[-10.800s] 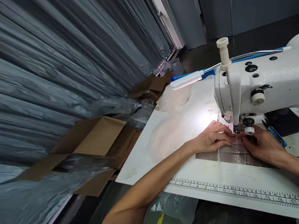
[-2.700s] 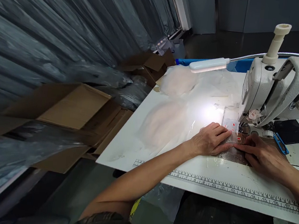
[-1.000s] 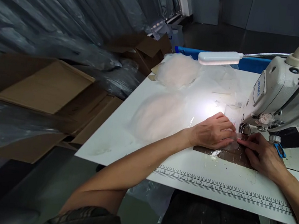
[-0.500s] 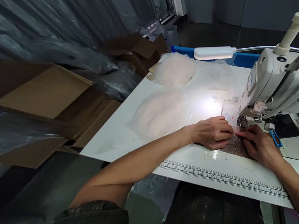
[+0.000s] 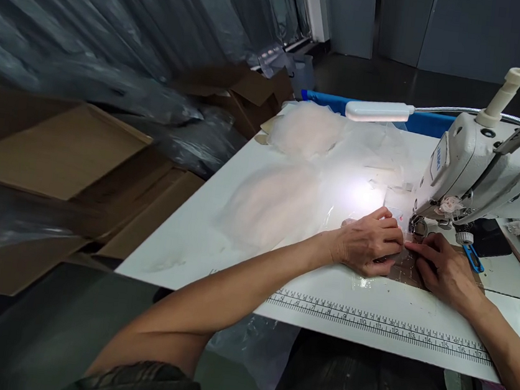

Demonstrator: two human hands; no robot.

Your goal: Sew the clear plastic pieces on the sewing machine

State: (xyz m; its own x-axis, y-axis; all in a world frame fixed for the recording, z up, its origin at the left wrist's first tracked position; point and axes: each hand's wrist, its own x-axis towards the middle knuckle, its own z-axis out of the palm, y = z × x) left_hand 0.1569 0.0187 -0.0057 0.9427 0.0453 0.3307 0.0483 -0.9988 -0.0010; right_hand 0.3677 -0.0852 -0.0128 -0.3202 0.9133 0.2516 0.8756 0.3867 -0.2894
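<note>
On the table, my left hand (image 5: 371, 242) is closed with curled fingers on thin see-through fabric (image 5: 397, 215), just left of the presser foot. My right hand (image 5: 446, 266) lies in front of the needle, its index finger pointing left and nearly touching my left fingertips. Its fingers are drawn together at the edge of the same thin piece; what lies under them is hidden. The white sewing machine (image 5: 456, 161) stands over both hands. Beneath them is a brown glossy plate (image 5: 406, 268). A small pinkish bit (image 5: 347, 222) shows beside my left wrist.
Two pale, sheer fabric piles (image 5: 273, 203) lie on the white table (image 5: 164, 253). A printed ruler (image 5: 381, 324) runs along the front edge. Blue snips (image 5: 472, 258) and a black phone (image 5: 492, 237) sit right of the needle. Cardboard boxes (image 5: 59, 147) stand left.
The view has shifted, so the machine and table appear lower. Both hands stay beside the needle, and the left hand's fingers are bunched slightly higher.
</note>
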